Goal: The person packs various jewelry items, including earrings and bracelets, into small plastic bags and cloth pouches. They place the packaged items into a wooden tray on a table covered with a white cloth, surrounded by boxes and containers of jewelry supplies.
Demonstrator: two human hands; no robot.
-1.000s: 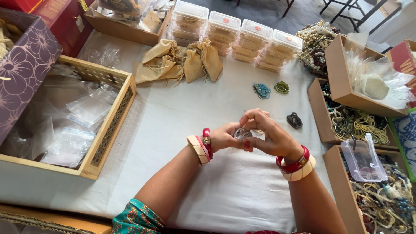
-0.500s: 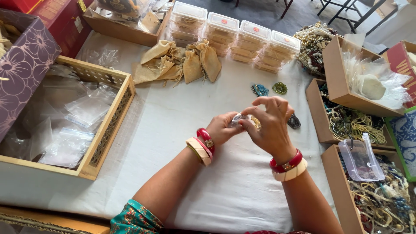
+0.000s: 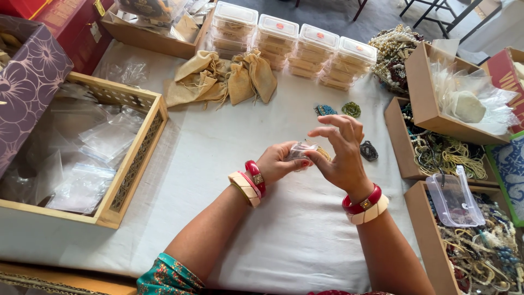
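Both hands meet over the white tablecloth (image 3: pixel 207 164), just in front of the blue beaded piece (image 3: pixel 326 110). Left hand (image 3: pixel 278 161) pinches a small clear plastic pouch (image 3: pixel 302 150) between thumb and fingers, closed on it. Right hand (image 3: pixel 341 153) grips the same pouch from the other side with thumb and lower fingers; index and middle fingers lift free above. Something yellowish shows inside or behind the pouch; cannot tell what. Red and cream bangles on both wrists.

Relative to the pouch:
- Beyond it, a green beaded piece (image 3: pixel 352 109) beside the blue one; a dark beaded piece (image 3: pixel 369 151) just right of the right hand.
- Farther beyond, tan drawstring cloth bags (image 3: pixel 226 79) in a loose heap, then a row of clear lidded plastic boxes (image 3: pixel 295 46), stacked, with small round orange-red stickers on the lids.
- Left, a wooden lattice-sided tray (image 3: pixel 139 155) full of empty clear pouches; past it a purple box with a pale flower pattern (image 3: pixel 30 76).
- Right, open cardboard boxes (image 3: pixel 423 93) with bead strands and plastic wrap; a clear plastic tub (image 3: pixel 456 199) lies on the nearest one.
- Far right corner, a heap of pearl strings (image 3: pixel 393 49).
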